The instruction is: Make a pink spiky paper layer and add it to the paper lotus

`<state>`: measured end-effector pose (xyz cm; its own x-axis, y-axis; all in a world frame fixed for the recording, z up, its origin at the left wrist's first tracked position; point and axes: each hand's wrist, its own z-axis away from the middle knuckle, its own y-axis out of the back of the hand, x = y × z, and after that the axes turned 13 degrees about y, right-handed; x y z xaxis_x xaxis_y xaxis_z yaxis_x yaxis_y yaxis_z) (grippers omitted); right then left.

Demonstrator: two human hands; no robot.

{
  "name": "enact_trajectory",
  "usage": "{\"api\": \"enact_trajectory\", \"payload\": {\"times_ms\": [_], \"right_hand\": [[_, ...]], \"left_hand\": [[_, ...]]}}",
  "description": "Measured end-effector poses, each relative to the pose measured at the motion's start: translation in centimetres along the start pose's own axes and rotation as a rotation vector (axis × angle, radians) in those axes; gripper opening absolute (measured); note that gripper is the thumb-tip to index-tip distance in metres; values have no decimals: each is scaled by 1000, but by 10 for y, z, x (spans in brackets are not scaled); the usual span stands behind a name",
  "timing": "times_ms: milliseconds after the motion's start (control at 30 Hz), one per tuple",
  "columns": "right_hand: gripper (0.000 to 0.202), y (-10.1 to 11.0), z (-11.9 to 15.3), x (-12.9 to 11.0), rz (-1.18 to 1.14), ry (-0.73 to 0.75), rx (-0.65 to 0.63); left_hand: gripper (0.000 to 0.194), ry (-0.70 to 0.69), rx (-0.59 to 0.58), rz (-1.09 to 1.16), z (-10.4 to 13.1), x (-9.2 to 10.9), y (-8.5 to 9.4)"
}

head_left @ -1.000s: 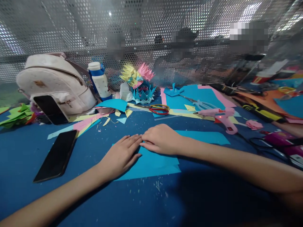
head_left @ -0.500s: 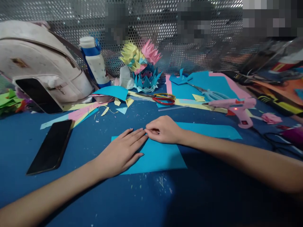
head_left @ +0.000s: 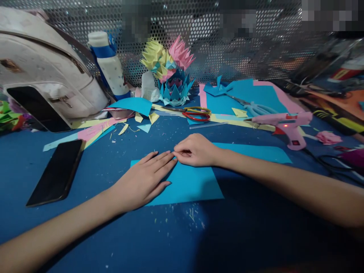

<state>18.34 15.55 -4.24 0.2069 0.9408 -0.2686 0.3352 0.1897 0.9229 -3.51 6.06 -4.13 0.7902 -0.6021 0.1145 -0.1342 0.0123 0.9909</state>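
Observation:
A sheet of blue paper [head_left: 187,185] lies on the dark blue tabletop in front of me. My left hand [head_left: 145,178] rests flat on its left part, fingers stretched toward the far edge. At that edge, my right hand [head_left: 196,151] is closed in a pinch, thumb and forefinger together on the paper, right beside the left fingertips. The pinched bit of paper is mostly hidden by the fingers. Behind my right wrist, a longer piece of blue paper [head_left: 253,152] stretches to the right; I cannot tell whether the two are joined.
Left are two phones [head_left: 57,172], a white backpack [head_left: 48,72] and a bottle [head_left: 109,68]. Behind the hands stand folded paper flowers [head_left: 174,89], with red-and-yellow scissors [head_left: 196,114] and paper scraps before them. Right lie light-blue-handled scissors [head_left: 258,109] and a pink glue gun [head_left: 290,127] with its cord.
My view has shifted slightly, so the surroundings sit a little higher in the picture. Both hands keep nearly the same pose on the blue paper.

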Motion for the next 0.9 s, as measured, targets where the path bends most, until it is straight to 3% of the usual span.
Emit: {"api": "enact_trajectory", "payload": {"times_ms": [900], "right_hand": [[35, -1, 1, 2, 13, -5, 11]], "left_hand": [[53, -1, 10, 1, 2, 2, 0]]}}
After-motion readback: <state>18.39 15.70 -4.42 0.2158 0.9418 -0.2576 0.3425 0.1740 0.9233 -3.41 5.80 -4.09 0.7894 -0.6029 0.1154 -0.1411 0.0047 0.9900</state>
